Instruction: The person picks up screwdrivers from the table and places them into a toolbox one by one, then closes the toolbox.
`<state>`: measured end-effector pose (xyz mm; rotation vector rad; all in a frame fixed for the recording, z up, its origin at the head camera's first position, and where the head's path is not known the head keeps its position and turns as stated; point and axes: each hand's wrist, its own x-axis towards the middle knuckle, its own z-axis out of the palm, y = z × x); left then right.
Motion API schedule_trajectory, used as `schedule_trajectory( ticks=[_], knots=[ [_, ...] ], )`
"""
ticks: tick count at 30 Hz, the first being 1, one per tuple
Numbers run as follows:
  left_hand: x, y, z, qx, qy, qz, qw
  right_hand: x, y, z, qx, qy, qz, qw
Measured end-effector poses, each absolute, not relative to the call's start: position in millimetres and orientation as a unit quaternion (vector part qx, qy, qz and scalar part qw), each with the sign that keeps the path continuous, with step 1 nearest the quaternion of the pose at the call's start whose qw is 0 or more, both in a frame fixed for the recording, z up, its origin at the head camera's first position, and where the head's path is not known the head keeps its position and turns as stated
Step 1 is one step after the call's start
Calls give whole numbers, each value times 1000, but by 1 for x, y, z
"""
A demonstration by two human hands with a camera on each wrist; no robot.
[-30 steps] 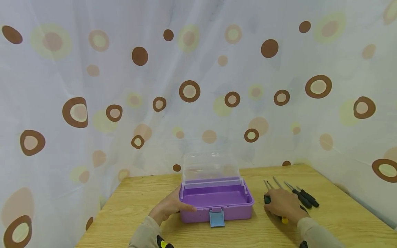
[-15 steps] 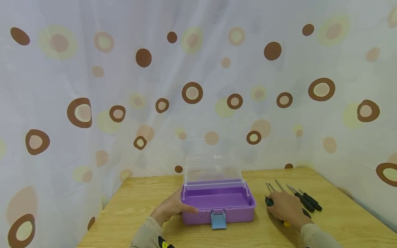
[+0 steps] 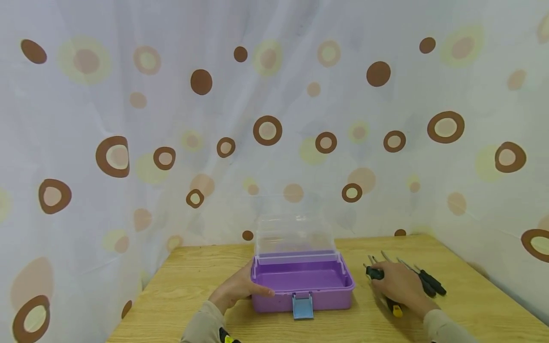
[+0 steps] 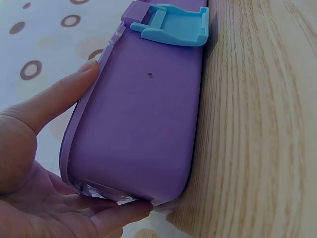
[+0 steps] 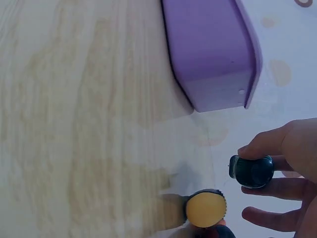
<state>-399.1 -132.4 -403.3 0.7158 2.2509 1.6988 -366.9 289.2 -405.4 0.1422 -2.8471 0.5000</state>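
Since 1.0 s ago: right hand [image 3: 399, 285] shifted slightly over the screwdrivers [image 3: 424, 282]; fingers now curl round a dark-handled screwdriver [image 5: 251, 171], yellow-capped one [image 5: 205, 208] beside it. Left hand [image 3: 238, 288] unchanged, fingers clasping near-left corner of purple box [image 3: 302, 281] at table [image 3: 193, 286] centre. Lid [image 3: 293, 236] up, box empty: nothing stowed yet.
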Motion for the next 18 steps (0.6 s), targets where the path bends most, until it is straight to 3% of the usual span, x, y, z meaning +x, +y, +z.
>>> schedule_trajectory(
  ticks=[10, 18],
  knots=[
    [-401, -131, -403, 251, 765, 582, 115, -369, 300, -393, 49, -946, 310, 83],
    [-398, -133, -402, 246, 764, 585, 119, -366, 307, -377, 63, -904, 422, 6]
  ],
)
